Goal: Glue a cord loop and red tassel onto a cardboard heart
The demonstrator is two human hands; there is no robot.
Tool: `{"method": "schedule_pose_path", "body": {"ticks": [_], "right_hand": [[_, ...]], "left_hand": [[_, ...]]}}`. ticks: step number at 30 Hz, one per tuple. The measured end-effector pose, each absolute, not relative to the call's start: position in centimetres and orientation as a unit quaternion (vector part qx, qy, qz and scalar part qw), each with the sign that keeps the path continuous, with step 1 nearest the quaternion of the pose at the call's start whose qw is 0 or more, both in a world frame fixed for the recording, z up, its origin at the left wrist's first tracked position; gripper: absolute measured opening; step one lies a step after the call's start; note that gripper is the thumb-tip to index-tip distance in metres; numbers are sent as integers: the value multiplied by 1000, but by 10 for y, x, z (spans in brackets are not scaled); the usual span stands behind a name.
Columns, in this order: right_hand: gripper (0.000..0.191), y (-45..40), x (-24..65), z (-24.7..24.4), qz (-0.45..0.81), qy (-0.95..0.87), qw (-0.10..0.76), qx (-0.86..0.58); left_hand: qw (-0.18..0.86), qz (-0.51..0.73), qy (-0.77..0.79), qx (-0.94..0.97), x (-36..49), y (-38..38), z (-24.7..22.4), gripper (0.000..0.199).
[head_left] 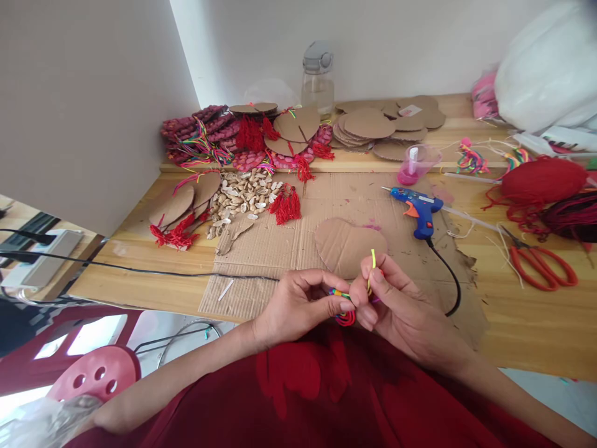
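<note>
Both my hands meet low in the middle of the head view, over the table's front edge. My left hand (pixel 305 302) pinches a small bundle of multicoloured cord (pixel 346 317), its loops hanging below the fingers. Beside it, my right hand (pixel 401 305) is closed on the cord's yellow end (pixel 372 261), which sticks up between thumb and fingers. Just behind my hands lies a rounded cardboard piece (pixel 345 242) on the large cardboard sheet (pixel 298 249). To its right rests a blue glue gun (pixel 422 208).
Peanut shells (pixel 245 193), red tassels (pixel 285 205) and cardboard discs (pixel 172 205) lie left. Behind stand a bottle (pixel 318 81) and stacked cardboard (pixel 368 124). Right are a plastic cup (pixel 413 168), red yarn (pixel 543 180) and orange-handled scissors (pixel 543 264). A black cable (pixel 153 270) crosses the left side.
</note>
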State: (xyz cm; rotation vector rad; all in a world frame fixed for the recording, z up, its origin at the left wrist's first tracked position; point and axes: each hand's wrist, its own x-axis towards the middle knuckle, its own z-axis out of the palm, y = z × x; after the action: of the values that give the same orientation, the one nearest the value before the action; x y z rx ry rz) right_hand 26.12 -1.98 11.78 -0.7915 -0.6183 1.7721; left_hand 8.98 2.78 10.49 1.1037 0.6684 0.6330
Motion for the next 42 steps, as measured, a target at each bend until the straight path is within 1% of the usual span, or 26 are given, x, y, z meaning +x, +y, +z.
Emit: {"method": "schedule_pose_path", "body": {"ticks": [2,4,6,7,9,11,14,16,18,20,22,24,27,32,34,38,42], "right_hand": [[19,-23,263,116,741,-271,501,-356],[21,-28,269,116,727,-276,485,-401],[21,-32,278,116,694,-259,505,-443],[22,-34,284,117,676,-240,527,-456],[24,-37,293,121,655,-214,556,-466],[26,-36,297,127,649,-233,542,-480],[23,-32,294,135,590,-366,472,-543],[21,-28,290,138,534,-465,396,-584],[20,-25,287,137,503,-526,326,-603],[20,-23,284,133,484,-554,287,-614],[21,-22,280,127,468,-571,270,-618],[23,-22,277,123,451,-589,271,-614],[32,-21,277,122,428,-616,273,-602],[21,-22,281,129,357,-596,318,-645],[23,-22,280,130,363,-590,315,-649],[25,-20,275,125,413,-611,283,-613],[27,-17,276,123,414,-620,290,-600]], "left_hand": [[736,278,327,523,88,24,105,23],[691,287,370,551,82,20,101,20],[650,312,419,552,73,16,95,20],[647,321,439,535,68,15,91,20],[677,317,450,489,61,15,86,21],[710,306,430,467,60,19,85,22],[712,326,385,489,66,26,92,21],[705,343,362,504,71,30,99,19],[705,351,352,506,74,31,103,21],[710,346,354,501,74,30,104,24],[718,330,355,500,73,29,103,27],[723,315,354,503,73,27,103,29],[726,304,359,501,73,27,103,29],[739,299,360,484,74,30,103,30],[742,302,358,479,75,30,103,30],[752,299,352,470,78,31,107,30],[754,292,359,465,78,31,111,26]]}}
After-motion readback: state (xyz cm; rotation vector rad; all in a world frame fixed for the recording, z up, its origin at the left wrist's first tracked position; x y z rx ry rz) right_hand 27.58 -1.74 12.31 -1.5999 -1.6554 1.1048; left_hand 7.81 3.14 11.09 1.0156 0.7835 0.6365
